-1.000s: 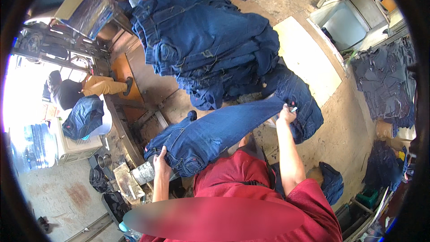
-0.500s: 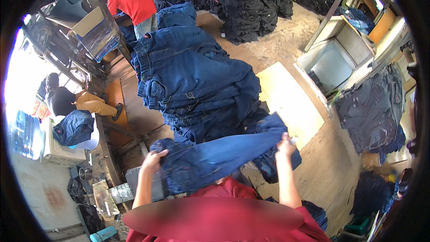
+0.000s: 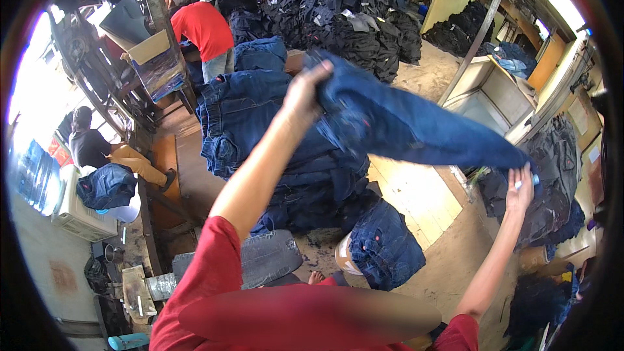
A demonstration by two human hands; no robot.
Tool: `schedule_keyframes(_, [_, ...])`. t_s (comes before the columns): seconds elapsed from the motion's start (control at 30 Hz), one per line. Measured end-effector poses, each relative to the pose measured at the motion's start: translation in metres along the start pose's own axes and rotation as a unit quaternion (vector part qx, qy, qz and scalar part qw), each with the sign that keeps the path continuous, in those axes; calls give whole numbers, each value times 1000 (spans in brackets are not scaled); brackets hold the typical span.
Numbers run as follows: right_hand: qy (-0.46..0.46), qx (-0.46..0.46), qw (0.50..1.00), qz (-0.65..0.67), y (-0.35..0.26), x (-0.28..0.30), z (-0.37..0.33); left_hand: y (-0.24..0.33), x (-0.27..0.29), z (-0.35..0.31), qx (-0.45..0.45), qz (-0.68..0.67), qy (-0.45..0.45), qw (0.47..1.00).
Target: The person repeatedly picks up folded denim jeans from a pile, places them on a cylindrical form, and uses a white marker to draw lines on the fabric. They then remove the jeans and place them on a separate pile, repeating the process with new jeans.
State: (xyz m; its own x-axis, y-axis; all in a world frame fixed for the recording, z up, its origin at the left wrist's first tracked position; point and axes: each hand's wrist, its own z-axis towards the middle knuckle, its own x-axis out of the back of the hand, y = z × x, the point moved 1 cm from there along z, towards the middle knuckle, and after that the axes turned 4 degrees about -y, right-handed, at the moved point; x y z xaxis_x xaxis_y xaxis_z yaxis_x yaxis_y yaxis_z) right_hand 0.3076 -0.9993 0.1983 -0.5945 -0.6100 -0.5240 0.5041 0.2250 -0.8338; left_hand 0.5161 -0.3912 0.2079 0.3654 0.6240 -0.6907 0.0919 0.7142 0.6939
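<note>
A pair of blue jeans (image 3: pixel 416 120) is stretched in the air between my hands, slightly blurred. At its upper left end, my left hand (image 3: pixel 304 94) is closed on the fabric. My right hand (image 3: pixel 519 190) grips the narrower far right end, and a small pale object (image 3: pixel 534 180) shows at its fingers; I cannot make out what it is. Under the held jeans lies a tall stack of folded blue jeans (image 3: pixel 244 101), waistbands toward the left. More denim (image 3: pixel 388 244) is draped over a round drum (image 3: pixel 344 257) in front of me.
A dark padded board (image 3: pixel 270 257) lies near my left forearm. Heaps of dark garments (image 3: pixel 357 13) fill the back. A person in red (image 3: pixel 205 29) bends over at back left; another person (image 3: pixel 91 140) sits at left. A metal post (image 3: pixel 481 32) stands at right.
Both hands have lifted the jeans up and away from my body, toward the right and over the stack. The dark board and the drum are now uncovered.
</note>
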Motion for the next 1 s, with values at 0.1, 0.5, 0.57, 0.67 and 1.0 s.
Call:
schedule_keyframes(0.1, [-204, -169, 957, -123, 24, -34, -23, 99, 24, -5, -68, 95, 85, 990])
schedule_keyframes(0.5, [-212, -422, 713, -519, 350, 176, -199, -48, -44, -276, 123, 87, -76, 986])
schedule_keyframes(0.57, [-280, -237, 526, -768, 387, 193, -245, -102, -79, -286, 179, 154, -80, 968])
schedule_keyframes(0.67, [-353, -236, 412, -806, 416, 215, -295, -137, -97, -276, 203, 198, -56, 957])
schedule_keyframes(1.0, [-310, -160, 523, -778, 416, 256, -261, -144, -87, -259, 208, 271, -11, 940])
